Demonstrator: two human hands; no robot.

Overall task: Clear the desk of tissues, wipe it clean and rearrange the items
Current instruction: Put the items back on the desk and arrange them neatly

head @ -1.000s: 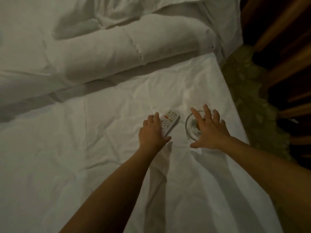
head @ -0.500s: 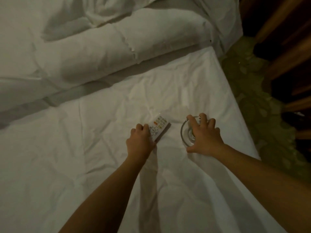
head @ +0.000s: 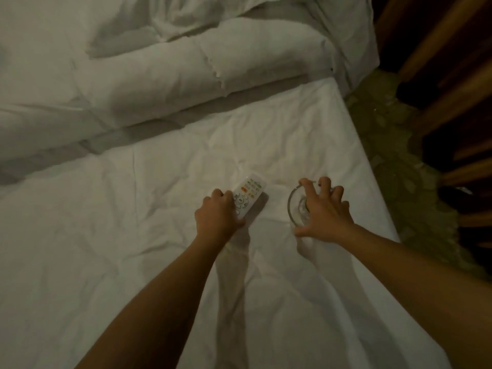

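Now, left hand (head: 217,218): curled over the near end of the white remote (head: 249,194), fingers closed on it, button end poking out beyond the knuckles.
Right hand (head: 323,214): fingers spread and hooked over the rim of the clear glass bowl (head: 294,206), thumb at its near edge.
Remote: flat on the white sheet (head: 133,235), just left of the bowl, not touching it.
Bowl: on the sheet, near the bed's right edge.
Duvet (head: 159,75): bunched well beyond the remote.
Carpet (head: 399,155): right of the bed.

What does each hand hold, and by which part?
The left hand grips the white remote control with coloured buttons by its near end. The right hand grips the clear round glass dish by its rim, from above.
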